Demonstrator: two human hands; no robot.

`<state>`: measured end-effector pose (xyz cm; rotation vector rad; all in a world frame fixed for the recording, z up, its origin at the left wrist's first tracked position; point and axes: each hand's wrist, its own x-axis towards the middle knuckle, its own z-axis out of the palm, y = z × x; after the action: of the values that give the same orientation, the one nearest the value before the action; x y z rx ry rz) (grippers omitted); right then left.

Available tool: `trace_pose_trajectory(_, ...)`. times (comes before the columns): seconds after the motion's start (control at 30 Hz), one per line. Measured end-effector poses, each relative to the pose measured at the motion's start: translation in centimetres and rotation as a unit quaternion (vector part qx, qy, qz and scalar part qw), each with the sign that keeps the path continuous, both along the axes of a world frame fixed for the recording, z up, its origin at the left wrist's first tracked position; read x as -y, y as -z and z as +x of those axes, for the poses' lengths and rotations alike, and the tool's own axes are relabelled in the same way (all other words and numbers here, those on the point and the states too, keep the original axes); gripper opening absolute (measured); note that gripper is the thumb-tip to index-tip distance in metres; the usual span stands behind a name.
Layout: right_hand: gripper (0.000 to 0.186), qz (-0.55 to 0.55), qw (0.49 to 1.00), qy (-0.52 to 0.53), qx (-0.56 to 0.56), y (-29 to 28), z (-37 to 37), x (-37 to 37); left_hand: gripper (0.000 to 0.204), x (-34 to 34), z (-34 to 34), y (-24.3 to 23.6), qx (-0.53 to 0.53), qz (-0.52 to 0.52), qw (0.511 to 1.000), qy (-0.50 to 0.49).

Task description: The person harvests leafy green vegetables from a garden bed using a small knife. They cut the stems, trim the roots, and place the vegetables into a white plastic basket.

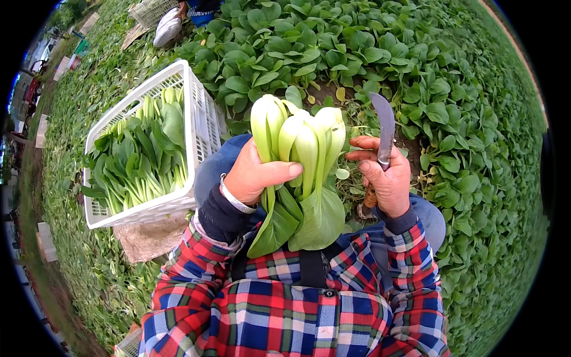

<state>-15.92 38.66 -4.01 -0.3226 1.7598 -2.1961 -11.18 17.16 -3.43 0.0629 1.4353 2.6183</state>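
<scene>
My left hand is closed around several heads of bok choy. Their pale bases point away from me and the green leaves hang toward my lap. In my right hand is a curved knife, its blade pointing up and away. The wooden handle runs down through my palm, and the forefingers stretch toward the bok choy without gripping it. A small gap lies between the blade and the bases.
At my left stands a white plastic crate partly filled with bok choy, above a tan sack. Growing bok choy spreads ahead and to the right. Another person's shoe and a pale crate are at the far left.
</scene>
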Motion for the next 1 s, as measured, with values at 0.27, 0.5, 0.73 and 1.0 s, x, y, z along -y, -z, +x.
trace_pose_trajectory(0.27, 0.086, -0.011, 1.000, -0.010, -0.018, 1.4, 2.4, 3.5, 0.045, -2.7, -0.1, 1.8, 0.023, 0.012, 0.994, -0.108)
trace_pose_trajectory(0.5, 0.074, 0.075, 0.996, -0.056, 0.012, 2.4, 2.6, 5.3, 0.045, -4.4, 0.0, 3.7, 0.026, 0.052, 0.980, -0.190)
trace_pose_trajectory(0.73, 0.043, -0.040, 0.960, -0.055, 0.271, 2.9, 1.8, 5.1, 0.053, -1.3, 0.2, 4.5, -0.018, 0.024, 0.999, -0.012)
trace_pose_trajectory(1.0, 0.043, -0.051, 0.906, -0.153, 0.392, 3.1, 0.8, 7.2, 0.058, 4.0, 2.9, 5.1, -0.261, -0.688, 0.629, -0.251)
